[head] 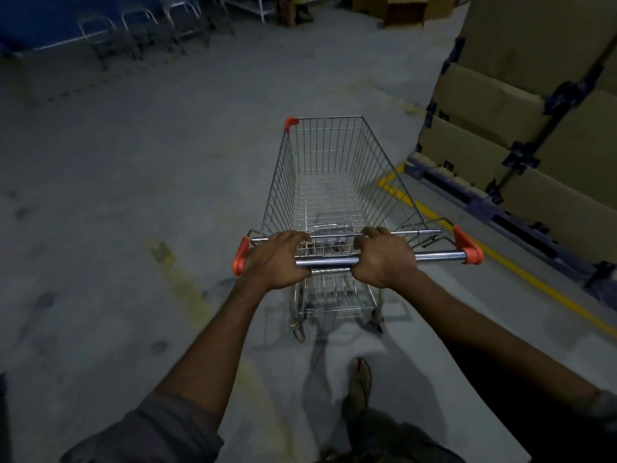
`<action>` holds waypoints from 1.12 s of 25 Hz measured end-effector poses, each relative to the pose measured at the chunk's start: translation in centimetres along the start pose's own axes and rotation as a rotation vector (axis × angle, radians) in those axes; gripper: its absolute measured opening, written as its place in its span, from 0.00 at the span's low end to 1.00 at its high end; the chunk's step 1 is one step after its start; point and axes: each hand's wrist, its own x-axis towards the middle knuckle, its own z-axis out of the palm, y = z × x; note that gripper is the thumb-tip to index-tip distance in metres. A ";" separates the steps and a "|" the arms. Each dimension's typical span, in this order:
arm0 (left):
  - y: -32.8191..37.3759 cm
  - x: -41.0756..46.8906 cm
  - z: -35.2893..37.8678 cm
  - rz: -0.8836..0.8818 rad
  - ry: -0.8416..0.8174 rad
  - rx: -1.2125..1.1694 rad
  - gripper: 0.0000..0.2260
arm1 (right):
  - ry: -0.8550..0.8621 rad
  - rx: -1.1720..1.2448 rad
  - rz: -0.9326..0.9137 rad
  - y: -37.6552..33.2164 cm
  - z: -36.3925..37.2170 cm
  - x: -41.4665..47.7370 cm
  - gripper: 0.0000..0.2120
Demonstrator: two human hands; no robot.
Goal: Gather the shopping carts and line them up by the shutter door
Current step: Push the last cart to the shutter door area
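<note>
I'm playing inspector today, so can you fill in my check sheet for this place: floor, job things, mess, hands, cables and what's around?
Surface: grey floor, stained, with yellow lines.
Job's things: one empty wire cart with a chrome handle and orange corner caps. The blurred metal frames far left by a blue wall may be more carts.
Clutter: a small brown patch on the floor; cannot tell what it is.
Hands: left hand and right hand both grip the handle.
Cables: nothing seen.
Surroundings: tall stacked boxes on a pallet to the right of the cart.
</note>
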 end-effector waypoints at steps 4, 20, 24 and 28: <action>-3.6 5.4 -1.8 -0.077 0.037 0.005 0.39 | 0.023 0.089 -0.085 -0.2 -1.3 7.7 0.36; -20.0 25.3 -7.8 -0.228 0.201 0.124 0.36 | 0.065 -0.077 -0.246 -2.9 -4.8 38.4 0.25; -27.3 29.8 -9.9 -0.238 0.235 0.120 0.34 | 0.048 -0.023 -0.254 -6.9 -5.7 46.8 0.31; -34.8 34.3 -13.0 -0.212 0.146 0.144 0.37 | 0.035 0.031 -0.261 -11.4 -6.6 54.5 0.38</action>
